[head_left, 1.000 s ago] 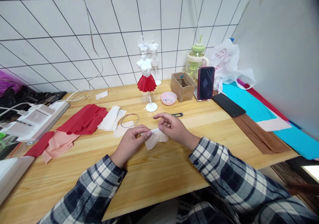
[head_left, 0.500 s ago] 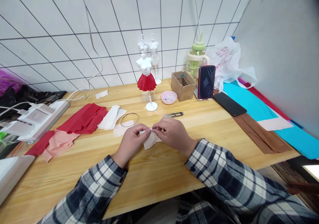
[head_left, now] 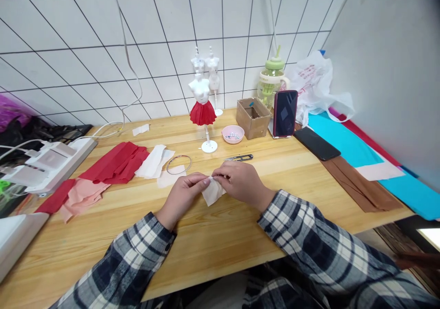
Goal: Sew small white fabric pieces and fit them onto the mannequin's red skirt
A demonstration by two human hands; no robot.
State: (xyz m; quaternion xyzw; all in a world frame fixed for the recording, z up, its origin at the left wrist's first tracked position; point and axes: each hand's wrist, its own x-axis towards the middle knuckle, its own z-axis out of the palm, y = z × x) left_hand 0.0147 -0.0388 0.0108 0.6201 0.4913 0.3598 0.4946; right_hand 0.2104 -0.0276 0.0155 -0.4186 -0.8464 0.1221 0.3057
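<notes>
A small piece of white crepe paper (head_left: 213,194) hangs down between my two hands, above the wooden table. My left hand (head_left: 187,193) pinches its upper edge between thumb and forefinger. Close beside it, my right hand (head_left: 240,180) pinches the same edge from the right, its fingertips nearly touching the left thumb. The edge in the fingers looks gathered, and its details are hidden. Just beyond the hands lie thread snips (head_left: 240,157) and a thin metal ring (head_left: 178,164), which rests partly on another white piece (head_left: 169,179).
Behind stand small white mannequins, the front one in a red skirt (head_left: 202,113). A pink bowl of beads (head_left: 233,135), a cardboard box (head_left: 253,118) and a propped phone (head_left: 285,114) are to their right. Red sheets (head_left: 115,164) and a power strip (head_left: 51,167) lie left.
Both hands have shifted slightly to the right with the white paper. Its hanging corner shows more fully now. The other things stay where they were.
</notes>
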